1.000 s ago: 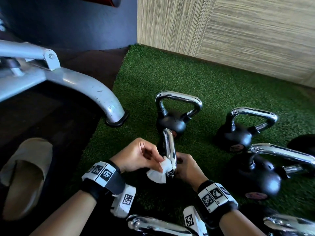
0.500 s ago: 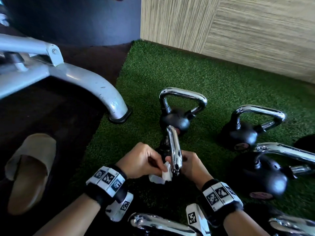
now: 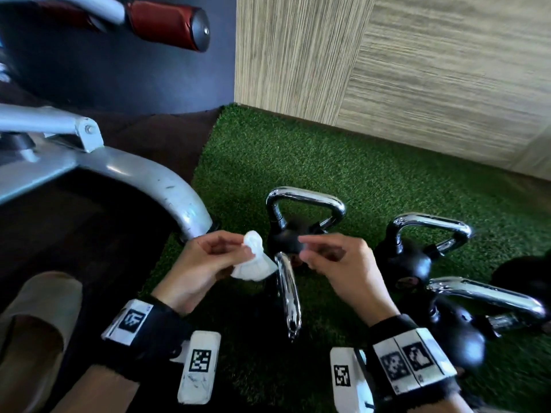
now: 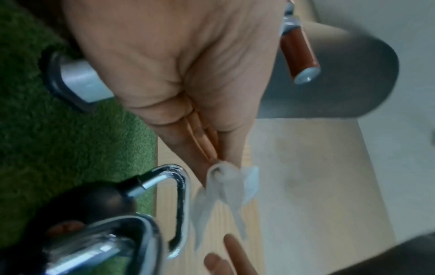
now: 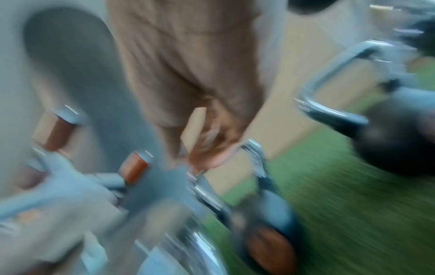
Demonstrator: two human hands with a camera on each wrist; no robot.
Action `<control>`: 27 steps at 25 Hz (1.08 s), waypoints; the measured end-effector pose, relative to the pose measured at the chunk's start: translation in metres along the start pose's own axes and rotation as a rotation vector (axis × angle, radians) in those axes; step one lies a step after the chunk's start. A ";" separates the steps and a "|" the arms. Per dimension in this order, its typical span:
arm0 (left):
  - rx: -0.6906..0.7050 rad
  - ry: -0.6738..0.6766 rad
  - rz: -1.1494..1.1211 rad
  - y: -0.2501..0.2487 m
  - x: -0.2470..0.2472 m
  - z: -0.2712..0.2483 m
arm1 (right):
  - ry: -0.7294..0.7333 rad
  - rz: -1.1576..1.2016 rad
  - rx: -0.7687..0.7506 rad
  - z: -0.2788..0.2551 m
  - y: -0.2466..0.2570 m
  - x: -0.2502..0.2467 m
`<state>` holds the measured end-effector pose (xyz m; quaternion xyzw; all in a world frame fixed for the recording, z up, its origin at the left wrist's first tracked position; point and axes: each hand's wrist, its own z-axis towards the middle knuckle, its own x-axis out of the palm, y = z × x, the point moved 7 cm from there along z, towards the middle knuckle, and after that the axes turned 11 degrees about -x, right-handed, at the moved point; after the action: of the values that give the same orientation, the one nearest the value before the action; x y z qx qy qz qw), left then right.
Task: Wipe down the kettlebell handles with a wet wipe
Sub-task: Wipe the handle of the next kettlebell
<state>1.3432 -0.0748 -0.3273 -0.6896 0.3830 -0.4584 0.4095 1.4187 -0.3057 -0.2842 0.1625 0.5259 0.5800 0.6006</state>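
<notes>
A crumpled white wet wipe [image 3: 253, 263] is pinched in my left hand [image 3: 235, 251], held just left of the nearest kettlebell's chrome handle [image 3: 287, 293] and off it. In the left wrist view the wipe [image 4: 226, 184] hangs from my fingertips beside another chrome handle [image 4: 181, 204]. My right hand [image 3: 313, 248] hovers right of the wipe, fingers loosely curled, holding nothing; its wrist view is blurred. Behind stand a kettlebell with a chrome handle [image 3: 304, 198] and another [image 3: 432, 222] to the right. A fourth handle [image 3: 483, 296] lies at the right edge.
All kettlebells stand on green turf [image 3: 328, 150]. A grey machine leg [image 3: 167, 186] ends at the turf's left edge, with a red padded roller [image 3: 170, 23] above it. A beige slipper [image 3: 32, 323] lies at lower left. A wood-grain wall [image 3: 387, 70] bounds the back.
Both hands have come off the near kettlebell handle and risen. The left hand took the wipe away to the left; the right hand let go of the handle.
</notes>
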 end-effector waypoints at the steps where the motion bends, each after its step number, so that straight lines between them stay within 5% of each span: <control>1: -0.053 0.019 -0.090 0.000 0.003 0.000 | 0.061 0.079 -0.070 0.004 0.025 0.006; 4: -0.176 0.088 -0.238 0.002 0.018 -0.006 | 0.166 0.208 -0.179 0.004 0.068 0.028; 7: -0.204 0.126 -0.245 0.007 0.031 -0.011 | 0.071 0.210 -0.167 0.003 0.066 0.035; 15: -0.130 0.138 -0.003 0.012 0.036 -0.006 | -0.034 0.481 0.155 -0.003 0.023 0.035; 17: -0.116 0.123 0.191 0.017 0.028 -0.001 | -0.134 0.481 0.180 -0.001 0.014 0.023; 19: -0.143 0.138 0.624 0.039 0.014 0.006 | -0.278 0.551 0.257 -0.002 -0.007 0.008; 22: -0.152 0.328 1.191 0.100 0.011 0.009 | -0.377 0.627 0.375 -0.007 -0.042 0.001; 24: -0.085 0.369 1.225 0.129 0.026 0.008 | -0.351 0.641 0.445 -0.014 -0.058 0.011; 27: 0.065 0.209 1.208 0.142 0.044 0.012 | -0.287 0.645 0.520 -0.023 -0.076 0.032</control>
<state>1.3457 -0.1648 -0.4461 -0.2889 0.7301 -0.2220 0.5781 1.4329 -0.3086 -0.3687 0.5430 0.4880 0.5578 0.3948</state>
